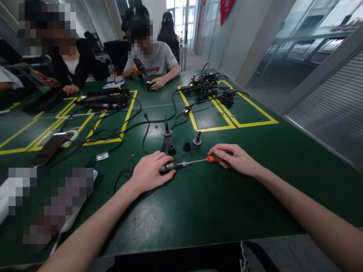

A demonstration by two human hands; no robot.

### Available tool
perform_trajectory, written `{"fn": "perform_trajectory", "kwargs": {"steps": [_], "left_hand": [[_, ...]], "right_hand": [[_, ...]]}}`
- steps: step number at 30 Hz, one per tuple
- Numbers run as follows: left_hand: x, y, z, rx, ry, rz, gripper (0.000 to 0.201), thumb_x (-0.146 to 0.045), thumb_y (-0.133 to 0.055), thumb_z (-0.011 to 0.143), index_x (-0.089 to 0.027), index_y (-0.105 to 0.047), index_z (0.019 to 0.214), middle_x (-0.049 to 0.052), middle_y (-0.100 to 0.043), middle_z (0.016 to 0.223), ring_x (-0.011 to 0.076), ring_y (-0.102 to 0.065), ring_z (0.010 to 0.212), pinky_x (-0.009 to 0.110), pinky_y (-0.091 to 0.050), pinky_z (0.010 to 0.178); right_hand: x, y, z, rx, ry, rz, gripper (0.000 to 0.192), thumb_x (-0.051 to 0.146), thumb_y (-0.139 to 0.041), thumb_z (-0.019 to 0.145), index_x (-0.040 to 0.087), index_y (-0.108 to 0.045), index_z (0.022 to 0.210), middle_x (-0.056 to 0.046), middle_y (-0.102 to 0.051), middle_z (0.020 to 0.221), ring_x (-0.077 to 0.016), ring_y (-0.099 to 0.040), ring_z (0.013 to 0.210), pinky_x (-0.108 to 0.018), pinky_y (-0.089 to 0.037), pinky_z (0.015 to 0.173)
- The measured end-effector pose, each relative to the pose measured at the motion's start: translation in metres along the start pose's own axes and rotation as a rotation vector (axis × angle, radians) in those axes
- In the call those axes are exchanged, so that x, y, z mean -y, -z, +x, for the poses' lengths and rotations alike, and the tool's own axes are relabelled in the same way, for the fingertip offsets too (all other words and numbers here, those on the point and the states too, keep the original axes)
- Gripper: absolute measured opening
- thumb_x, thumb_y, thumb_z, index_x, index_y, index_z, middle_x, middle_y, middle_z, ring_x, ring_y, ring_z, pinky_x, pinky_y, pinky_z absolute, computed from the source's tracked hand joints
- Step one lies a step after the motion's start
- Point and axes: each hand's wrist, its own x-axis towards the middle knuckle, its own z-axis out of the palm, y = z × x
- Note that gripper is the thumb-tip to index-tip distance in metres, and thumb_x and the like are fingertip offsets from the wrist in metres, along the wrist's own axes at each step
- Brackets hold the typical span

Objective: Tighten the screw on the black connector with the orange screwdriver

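My left hand (151,170) is wrapped over a dark grey, corded cylindrical device (169,167) and holds it on the green table. In my right hand (231,156), pinched at the handle, is a screwdriver (211,159) with an orange and black grip. Its thin metal shaft points left and reaches the narrow end of the device; whether the tip sits in a screw is too small to tell. Just beyond the hands stand a metal cylindrical part (168,136) with a thin stem and a shorter metal part (197,141). Two small black caps (187,146) lie near them.
Black cables (150,121) wind across the green table (181,226). A phone (51,149) lies at left. Yellow tape outlines (256,124) mark areas, one holding a heap of corded black devices (204,85). Across the table, a person (159,56) holds a dark tool; another sits at left.
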Motion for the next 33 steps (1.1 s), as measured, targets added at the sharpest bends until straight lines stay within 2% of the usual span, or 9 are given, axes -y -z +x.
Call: {"fn": "perform_trajectory", "kwargs": {"steps": [2,4,9,11,15,23,29,33], "left_hand": [[0.0000,0.0001,-0.0001,-0.001,0.000,-0.003,0.022,-0.035,-0.065,0.094,-0.020,-0.071,0.109,0.005,-0.076,0.099,0.0214,-0.069,0.088,0.034,-0.058,0.077],[0.0000,0.0000,-0.0002,-0.004,-0.001,-0.005,0.022,-0.035,-0.065,0.094,-0.020,-0.071,0.109,0.005,-0.076,0.100,0.0216,-0.069,0.089,0.035,-0.058,0.077],[0.0005,-0.0009,-0.0007,-0.013,-0.002,-0.008,0.022,-0.035,-0.066,0.094,-0.021,-0.071,0.109,0.005,-0.076,0.100,0.0218,-0.069,0.089,0.034,-0.058,0.076],[0.0005,-0.0012,-0.0006,-0.010,-0.001,-0.009,0.022,-0.035,-0.066,0.094,-0.021,-0.071,0.109,0.005,-0.076,0.100,0.0217,-0.069,0.088,0.035,-0.058,0.076],[0.0005,-0.0012,-0.0004,-0.009,-0.006,-0.005,0.022,-0.035,-0.066,0.094,-0.020,-0.071,0.110,0.005,-0.075,0.099,0.0219,-0.069,0.088,0.035,-0.058,0.076],[0.0003,-0.0003,-0.0003,-0.011,-0.012,-0.003,0.021,-0.034,-0.067,0.094,-0.019,-0.070,0.109,0.004,-0.076,0.100,0.0224,-0.069,0.090,0.034,-0.056,0.075],[0.0009,-0.0012,-0.0003,-0.004,-0.005,0.013,0.022,-0.034,-0.068,0.093,-0.019,-0.071,0.109,0.004,-0.075,0.098,0.0218,-0.069,0.088,0.034,-0.057,0.075],[0.0011,-0.0013,-0.0004,-0.009,-0.005,0.010,0.022,-0.034,-0.068,0.093,-0.019,-0.071,0.109,0.004,-0.076,0.099,0.0218,-0.069,0.089,0.033,-0.057,0.075]], "right_hand": [[-0.0013,-0.0005,-0.0001,0.007,-0.010,0.017,0.045,0.062,-0.058,0.097,0.018,-0.071,0.097,0.004,-0.051,0.055,-0.0134,-0.046,0.048,-0.029,-0.038,0.051],[-0.0015,-0.0004,0.0000,-0.011,0.006,0.025,0.042,0.060,-0.064,0.094,0.019,-0.071,0.099,0.004,-0.054,0.057,-0.0139,-0.048,0.051,-0.029,-0.039,0.052],[0.0000,0.0012,0.0008,-0.066,0.068,-0.003,0.037,0.053,-0.075,0.086,0.020,-0.074,0.103,-0.001,-0.063,0.075,-0.0143,-0.054,0.060,-0.028,-0.044,0.058],[-0.0004,0.0008,0.0007,-0.062,0.068,-0.025,0.037,0.055,-0.072,0.089,0.019,-0.075,0.098,-0.002,-0.065,0.075,-0.0151,-0.055,0.061,-0.029,-0.045,0.058],[-0.0025,-0.0014,0.0002,-0.019,0.018,-0.012,0.043,0.059,-0.059,0.097,0.018,-0.074,0.092,0.001,-0.057,0.062,-0.0146,-0.049,0.054,-0.029,-0.042,0.054],[0.0020,0.0003,0.0004,-0.097,0.089,-0.003,0.034,0.048,-0.078,0.083,0.020,-0.074,0.104,-0.001,-0.063,0.080,-0.0130,-0.052,0.060,-0.028,-0.043,0.058],[-0.0031,-0.0024,-0.0002,-0.064,0.043,-0.013,0.041,0.057,-0.060,0.097,0.018,-0.074,0.096,0.002,-0.056,0.059,-0.0134,-0.048,0.051,-0.028,-0.041,0.053],[-0.0038,-0.0020,-0.0001,-0.071,0.049,-0.030,0.036,0.052,-0.066,0.094,0.018,-0.075,0.099,0.002,-0.058,0.062,-0.0138,-0.050,0.052,-0.028,-0.042,0.053]]}}
